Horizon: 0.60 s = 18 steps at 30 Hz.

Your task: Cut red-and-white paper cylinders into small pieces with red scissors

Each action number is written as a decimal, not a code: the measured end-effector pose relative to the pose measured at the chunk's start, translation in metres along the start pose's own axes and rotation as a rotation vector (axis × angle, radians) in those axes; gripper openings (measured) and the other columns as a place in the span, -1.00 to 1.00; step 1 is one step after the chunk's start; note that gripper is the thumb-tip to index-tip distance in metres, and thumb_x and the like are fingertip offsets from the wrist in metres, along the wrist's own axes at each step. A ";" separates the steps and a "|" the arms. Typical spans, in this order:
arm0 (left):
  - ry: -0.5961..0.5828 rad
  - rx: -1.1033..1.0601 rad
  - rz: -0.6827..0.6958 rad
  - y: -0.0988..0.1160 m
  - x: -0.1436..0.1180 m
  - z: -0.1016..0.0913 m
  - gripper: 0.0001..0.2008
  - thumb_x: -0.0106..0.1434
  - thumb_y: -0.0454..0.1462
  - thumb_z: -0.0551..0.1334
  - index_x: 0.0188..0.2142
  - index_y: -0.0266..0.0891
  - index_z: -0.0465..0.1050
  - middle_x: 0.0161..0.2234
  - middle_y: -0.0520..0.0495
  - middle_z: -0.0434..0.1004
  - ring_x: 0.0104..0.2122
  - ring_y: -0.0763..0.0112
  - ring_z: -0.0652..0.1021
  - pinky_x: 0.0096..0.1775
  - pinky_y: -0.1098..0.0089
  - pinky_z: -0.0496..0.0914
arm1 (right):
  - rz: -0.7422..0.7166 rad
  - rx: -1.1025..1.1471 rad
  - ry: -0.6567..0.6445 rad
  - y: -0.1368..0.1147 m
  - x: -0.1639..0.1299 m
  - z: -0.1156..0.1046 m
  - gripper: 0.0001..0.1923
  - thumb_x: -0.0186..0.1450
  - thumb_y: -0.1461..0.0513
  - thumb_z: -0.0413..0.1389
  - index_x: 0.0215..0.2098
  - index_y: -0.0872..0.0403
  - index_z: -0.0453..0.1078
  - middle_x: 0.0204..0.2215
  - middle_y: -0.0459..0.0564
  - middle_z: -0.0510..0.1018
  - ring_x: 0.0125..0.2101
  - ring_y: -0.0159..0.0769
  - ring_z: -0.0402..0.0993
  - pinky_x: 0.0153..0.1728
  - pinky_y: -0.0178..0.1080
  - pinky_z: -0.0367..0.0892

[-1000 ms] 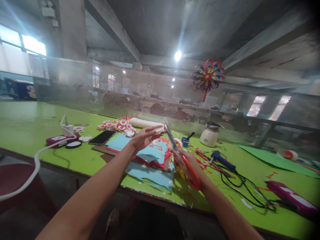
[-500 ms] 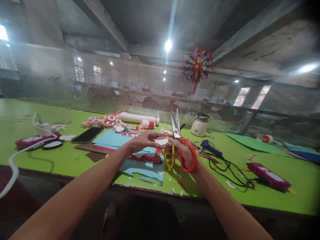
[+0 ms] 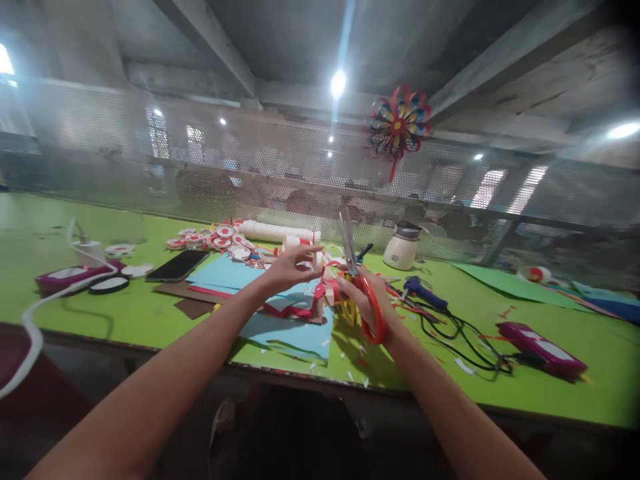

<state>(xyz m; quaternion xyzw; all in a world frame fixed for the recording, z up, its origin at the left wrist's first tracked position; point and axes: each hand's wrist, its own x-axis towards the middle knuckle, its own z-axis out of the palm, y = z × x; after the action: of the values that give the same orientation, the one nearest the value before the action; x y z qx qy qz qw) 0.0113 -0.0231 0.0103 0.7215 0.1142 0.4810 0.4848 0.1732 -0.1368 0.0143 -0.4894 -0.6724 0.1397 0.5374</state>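
Scissors [image 3: 356,277] sit in the right hand [image 3: 367,303], blades pointing up and nearly closed, orange handle loop hanging below the fingers, which are curled around the grip. Left hand [image 3: 290,267] is just beside them, fingers partly spread, thumb and fingertips pinching a small white paper piece [image 3: 316,259] (blurred, shape hard to tell). Both hands hover above the green table [image 3: 125,313], over a pile of paper sheets [image 3: 280,307], blue on top, red and brown edges showing. Small scraps lie near the table's front edge.

Left of the pile: a dark phone [image 3: 177,265], then a magenta box [image 3: 65,277] with a white charger [image 3: 90,251] and its cable [image 3: 30,327] running off the table edge. Behind the pile, a cluster of red-and-white discs [image 3: 215,240] and a white roll [image 3: 277,233].

Right of the hands: a blue glue gun [image 3: 425,293] with black cord [image 3: 470,343], a second magenta box [image 3: 543,343], a white pot [image 3: 403,248] near the mesh screen [image 3: 200,167]. Green sheet [image 3: 495,277] lies farther right. A paper flower [image 3: 397,127] hangs on the mesh (red, blue, yellow loops).
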 end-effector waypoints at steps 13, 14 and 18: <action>0.508 0.005 0.218 0.010 0.009 -0.022 -0.48 -0.13 -0.40 0.33 -0.10 -0.18 0.39 -0.13 -0.08 0.36 -0.14 0.38 0.42 -0.18 0.46 0.36 | -0.115 -0.672 -0.016 0.010 -0.004 0.006 -0.72 0.24 0.18 0.02 -0.11 0.10 0.35 -0.38 0.05 0.44 -0.36 -0.20 0.35 -0.32 -0.24 0.24; 0.505 -0.012 0.206 0.010 0.009 -0.021 -0.47 -0.14 -0.41 0.33 -0.10 -0.18 0.39 -0.15 -0.07 0.38 -0.13 0.38 0.42 -0.17 0.45 0.36 | -0.125 -0.675 -0.022 0.007 -0.005 0.007 -0.70 0.24 0.16 0.02 -0.09 0.11 0.35 -0.38 0.05 0.44 -0.37 -0.20 0.35 -0.32 -0.24 0.24; 0.483 -0.019 0.219 0.006 0.010 -0.021 -0.46 -0.14 -0.43 0.32 -0.09 -0.20 0.38 -0.17 -0.06 0.39 -0.13 0.38 0.42 -0.12 0.39 0.36 | -0.141 -0.717 -0.023 0.001 -0.008 0.010 -0.65 0.26 0.14 0.01 -0.03 0.12 0.33 -0.35 0.07 0.45 -0.35 -0.19 0.37 -0.32 -0.24 0.24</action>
<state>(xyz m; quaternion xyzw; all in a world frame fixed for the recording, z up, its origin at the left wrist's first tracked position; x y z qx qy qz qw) -0.0023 -0.0075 0.0229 0.5892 0.1434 0.6898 0.3955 0.1649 -0.1395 0.0057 -0.5973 -0.7170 -0.1368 0.3323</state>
